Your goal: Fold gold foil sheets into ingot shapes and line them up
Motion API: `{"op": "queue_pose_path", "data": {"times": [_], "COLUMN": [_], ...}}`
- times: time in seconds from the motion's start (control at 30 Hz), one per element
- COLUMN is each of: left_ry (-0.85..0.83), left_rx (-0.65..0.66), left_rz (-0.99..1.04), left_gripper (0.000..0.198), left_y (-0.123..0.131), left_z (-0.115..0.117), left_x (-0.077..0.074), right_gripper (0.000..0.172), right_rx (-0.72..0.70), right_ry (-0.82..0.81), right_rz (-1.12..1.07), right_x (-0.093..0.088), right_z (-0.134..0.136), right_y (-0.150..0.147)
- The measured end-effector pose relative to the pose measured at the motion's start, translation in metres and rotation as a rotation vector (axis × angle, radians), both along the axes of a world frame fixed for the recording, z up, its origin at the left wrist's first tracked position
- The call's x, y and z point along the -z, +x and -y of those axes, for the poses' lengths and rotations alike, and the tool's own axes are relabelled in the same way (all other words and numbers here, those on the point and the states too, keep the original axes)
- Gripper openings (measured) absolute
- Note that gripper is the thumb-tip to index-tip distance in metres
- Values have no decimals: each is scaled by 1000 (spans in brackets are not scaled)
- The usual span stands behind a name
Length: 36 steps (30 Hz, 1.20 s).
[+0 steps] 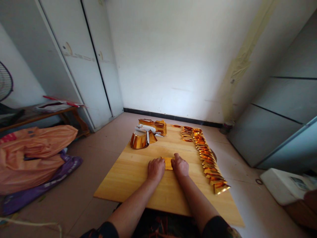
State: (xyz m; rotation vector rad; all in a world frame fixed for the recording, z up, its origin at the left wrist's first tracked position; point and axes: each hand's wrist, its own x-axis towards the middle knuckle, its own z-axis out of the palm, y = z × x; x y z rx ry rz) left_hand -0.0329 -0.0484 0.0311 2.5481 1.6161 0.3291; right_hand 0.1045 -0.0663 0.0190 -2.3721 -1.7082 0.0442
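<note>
On the low wooden table [138,185], my left hand [156,168] and my right hand [180,165] rest side by side with fingers curled down. Between them lies a small piece of gold foil paper [168,163], and both hands press on its edges. A long row of folded gold paper pieces [208,162] runs along the table's right side, just right of my right hand. At the far end stand a stack of gold paper sheets [156,126] and a curved gold foil piece [138,140].
Orange and purple plastic bags [34,155] lie on the floor at left, near a wooden bench [49,114]. White cabinet doors [81,66] stand at back left. A white box [284,186] sits on the floor at right. A small can [226,127] stands by the wall.
</note>
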Motion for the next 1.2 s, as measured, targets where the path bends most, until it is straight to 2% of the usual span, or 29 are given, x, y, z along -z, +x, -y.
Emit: {"op": "queue_pose_path", "data": {"times": [0.47, 0.6, 0.67, 0.77, 0.87, 0.97, 1.1, 1.2], "left_ry": [-10, -20, -26, -13, -17, -14, 3, -14], "left_rx": [-60, -77, -85, -55, 19, 69, 100, 108], "left_rz": [-68, -77, -75, -66, -56, -35, 10, 31], "left_gripper": [31, 31, 30, 30, 30, 25, 22, 27], "left_y": [4, 4, 3, 3, 2, -3, -14, -21], "left_z": [0, 0, 0, -1, -3, -5, -6, -5], "left_x": [6, 7, 7, 4, 0, -4, -6, -5], "right_gripper": [17, 15, 13, 10, 14, 22, 12, 18], "right_rx": [32, 43, -1, -153, -231, -169, -162, -173], "right_ry": [-34, 20, 61, 65, 33, 12, -30, -20], "right_rz": [64, 115, 149, 165, 96, -46, -213, -249], "right_x": [-2, 0, 1, 0, -2, -5, -10, -13], "right_z": [-1, -1, 0, 0, -3, -6, -7, -2], "right_y": [-5, -9, -9, -7, -3, 4, 8, 6]}}
